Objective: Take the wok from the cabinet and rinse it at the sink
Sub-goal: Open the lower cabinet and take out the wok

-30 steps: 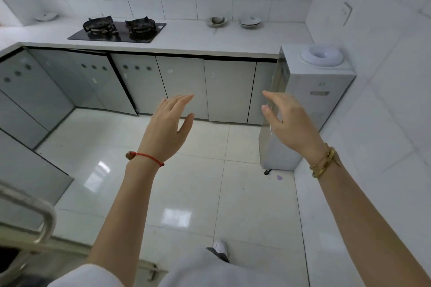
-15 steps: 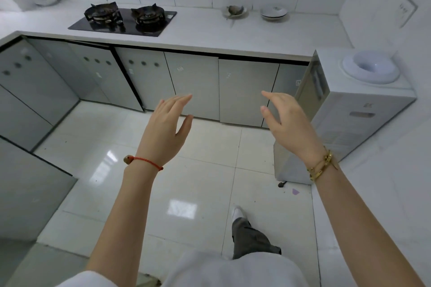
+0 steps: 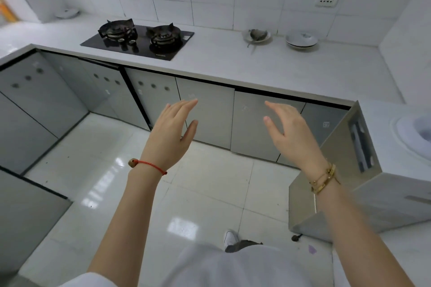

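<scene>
No wok and no sink show in this view. A row of grey cabinet doors (image 3: pixel 205 112) runs under the white countertop (image 3: pixel 256 67), and all the doors are closed. My left hand (image 3: pixel 171 137) is held out in front of me with fingers apart and nothing in it. My right hand (image 3: pixel 291 137) is raised beside it, also empty with fingers spread. Both hands hover in the air short of the cabinet doors, over the tiled floor.
A black two-burner gas hob (image 3: pixel 140 38) sits on the counter at the left. Two dishes (image 3: pixel 302 41) stand near the back wall. A white water dispenser (image 3: pixel 373 170) stands against the right wall. More grey cabinets (image 3: pixel 35 105) line the left side.
The view has moved forward toward the cabinets; the counter and doors are closer. Both hands stay raised and open in about the same pose.
</scene>
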Available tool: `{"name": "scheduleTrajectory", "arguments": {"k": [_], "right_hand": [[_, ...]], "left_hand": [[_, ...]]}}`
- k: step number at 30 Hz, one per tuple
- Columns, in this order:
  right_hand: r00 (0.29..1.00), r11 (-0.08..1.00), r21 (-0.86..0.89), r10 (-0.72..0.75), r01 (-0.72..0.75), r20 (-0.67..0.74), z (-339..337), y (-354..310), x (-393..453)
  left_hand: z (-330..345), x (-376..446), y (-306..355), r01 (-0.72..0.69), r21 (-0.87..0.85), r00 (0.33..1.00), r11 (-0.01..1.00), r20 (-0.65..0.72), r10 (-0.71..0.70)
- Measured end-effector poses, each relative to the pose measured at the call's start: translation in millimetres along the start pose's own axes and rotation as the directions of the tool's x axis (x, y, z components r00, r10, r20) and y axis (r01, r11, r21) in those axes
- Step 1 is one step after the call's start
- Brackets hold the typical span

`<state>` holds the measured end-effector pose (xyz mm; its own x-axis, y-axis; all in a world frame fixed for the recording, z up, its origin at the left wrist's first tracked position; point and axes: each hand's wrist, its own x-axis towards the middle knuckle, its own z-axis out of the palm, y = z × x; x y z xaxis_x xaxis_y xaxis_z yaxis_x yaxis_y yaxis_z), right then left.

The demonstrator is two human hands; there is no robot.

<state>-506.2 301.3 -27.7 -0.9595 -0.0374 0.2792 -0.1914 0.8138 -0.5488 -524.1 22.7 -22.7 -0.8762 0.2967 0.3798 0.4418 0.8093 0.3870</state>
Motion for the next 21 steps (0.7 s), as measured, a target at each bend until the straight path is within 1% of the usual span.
{"name": "scheduleTrajectory", "arguments": {"k": [4,10,14,21], "right_hand": [[1.0,1.0,0.009,-0.022,0.022,-0.009,7,14,67],[1.0,1.0,0.027,-0.012,0.012,0.005,29,34,144],[1.0,0.999,0.03,0.02,-0.021,0.009,47,47,190],[0.993,0.993,0.025,0.118,-0.118,-0.009,89,66,278]], "left_hand": [[15,57,-19,0.03,0.008,1.0,1.0,-0.002,-0.03],[39,123,-50,0.048,-0.009,0.998,0.999,0.042,-0.048],[57,170,-79,0.041,-0.034,0.997,0.999,0.072,-0.038],[94,275,-143,-0.02,-0.065,0.993,0.998,0.115,0.027]]}}
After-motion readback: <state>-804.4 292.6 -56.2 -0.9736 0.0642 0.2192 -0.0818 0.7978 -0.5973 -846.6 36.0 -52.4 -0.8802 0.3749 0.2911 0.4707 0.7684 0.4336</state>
